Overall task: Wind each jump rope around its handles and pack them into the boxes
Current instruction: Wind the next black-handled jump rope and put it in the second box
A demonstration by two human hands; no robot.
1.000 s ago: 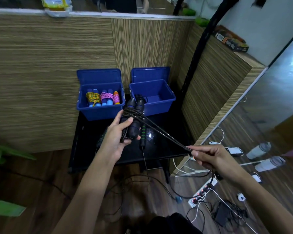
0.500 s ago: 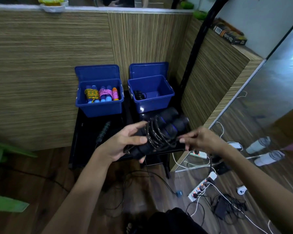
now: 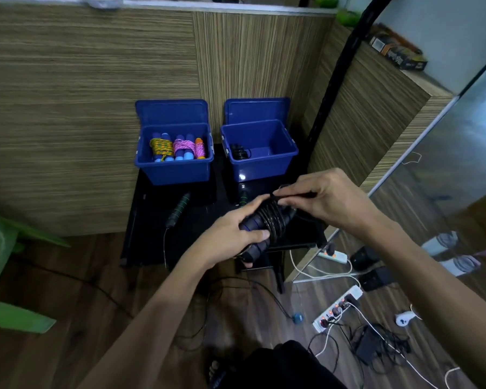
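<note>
Left hand [image 3: 230, 234]: fingers curled round the paired foam handles [image 3: 251, 224] of a black jump rope [image 3: 274, 220], gripping them above the black surface [image 3: 152, 220]. Right hand [image 3: 323, 197]: fingertips pinching the cord's loose end at the glossy coils. Both forearms reach forward, converging. Left blue box [image 3: 174, 169]: plastic, lid up, three braided ropes wound on blue handles. Right blue box [image 3: 261, 164]: one black bundle [image 3: 239, 151]. Loose green-banded handle [image 3: 178, 209] on the surface.
</note>
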